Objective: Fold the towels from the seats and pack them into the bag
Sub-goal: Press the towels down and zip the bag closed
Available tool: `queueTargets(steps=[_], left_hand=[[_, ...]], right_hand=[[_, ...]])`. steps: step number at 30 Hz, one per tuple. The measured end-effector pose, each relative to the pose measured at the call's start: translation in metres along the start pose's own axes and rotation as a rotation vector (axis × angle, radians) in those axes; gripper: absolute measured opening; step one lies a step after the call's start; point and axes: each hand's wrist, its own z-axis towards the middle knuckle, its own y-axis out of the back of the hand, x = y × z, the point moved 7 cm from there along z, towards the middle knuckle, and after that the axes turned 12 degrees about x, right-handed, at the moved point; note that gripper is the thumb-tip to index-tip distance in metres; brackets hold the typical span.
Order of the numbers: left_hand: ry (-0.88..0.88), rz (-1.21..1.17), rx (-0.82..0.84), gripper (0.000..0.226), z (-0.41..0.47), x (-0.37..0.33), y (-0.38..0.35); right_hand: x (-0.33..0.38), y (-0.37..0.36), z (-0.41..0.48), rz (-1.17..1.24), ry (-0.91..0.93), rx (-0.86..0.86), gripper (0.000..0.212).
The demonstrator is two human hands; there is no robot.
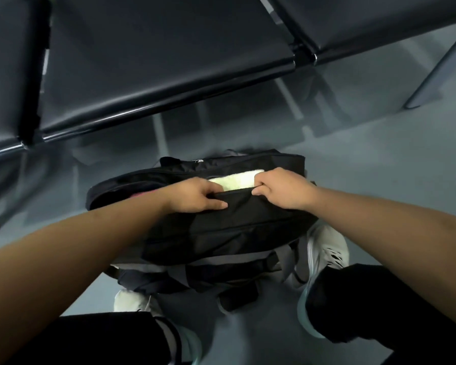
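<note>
Bag (221, 227) stands on the floor, towel (234, 180) inside its opening. Left hand (195, 193) and right hand (282, 189) each pinch the near rim. Draw both sides of the rim together evenly; keep the towel tucked flat below it.

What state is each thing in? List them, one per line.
Bag: on the floor, top partly open.
Towel: inside the bag, partly showing.
Left hand: grips the bag's near rim.
Right hand: grips the same rim.
Seats: no towels in view.
</note>
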Motion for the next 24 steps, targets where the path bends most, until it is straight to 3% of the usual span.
queueTargets(steps=[4, 6, 8, 11, 13, 15, 17, 20, 22, 24], left_hand=[[0.081, 0.321, -0.004, 0.032, -0.029, 0.034, 0.026], [-0.045, 0.443, -0.140, 0.041, -0.040, 0.038, 0.037], [-0.044, 0.474, -0.131, 0.037, -0.040, 0.036, 0.035], [0.108, 0.306, -0.056, 0.027, -0.030, 0.046, 0.024], [0.118, 0.200, -0.203, 0.021, -0.028, 0.055, 0.028], [0.154, 0.328, -0.330, 0.032, -0.029, 0.061, 0.037], [0.231, 0.412, -0.239, 0.055, -0.022, 0.070, 0.030], [0.306, 0.390, -0.168, 0.037, -0.010, 0.078, 0.023], [0.315, 0.500, -0.176, 0.022, -0.004, 0.077, 0.019], [0.286, 0.649, -0.219, 0.023, 0.001, 0.074, 0.017]], right_hand=[[-0.004, -0.003, -0.001, -0.085, 0.006, -0.029, 0.029], [0.006, 0.003, -0.005, -0.250, 0.131, -0.211, 0.026], [0.020, 0.008, -0.010, -0.392, 0.293, -0.359, 0.017], [0.021, -0.002, -0.004, -0.425, 0.339, -0.192, 0.013], [0.013, -0.010, 0.001, -0.401, 0.245, -0.085, 0.017], [0.012, -0.015, 0.004, -0.355, 0.217, -0.068, 0.018], [0.013, -0.017, 0.010, -0.326, 0.194, -0.070, 0.017], [0.013, -0.016, 0.015, -0.307, 0.159, -0.065, 0.016], [0.012, -0.015, 0.017, -0.299, 0.148, -0.057, 0.017], [0.011, -0.015, 0.017, -0.280, 0.137, -0.048, 0.018]])
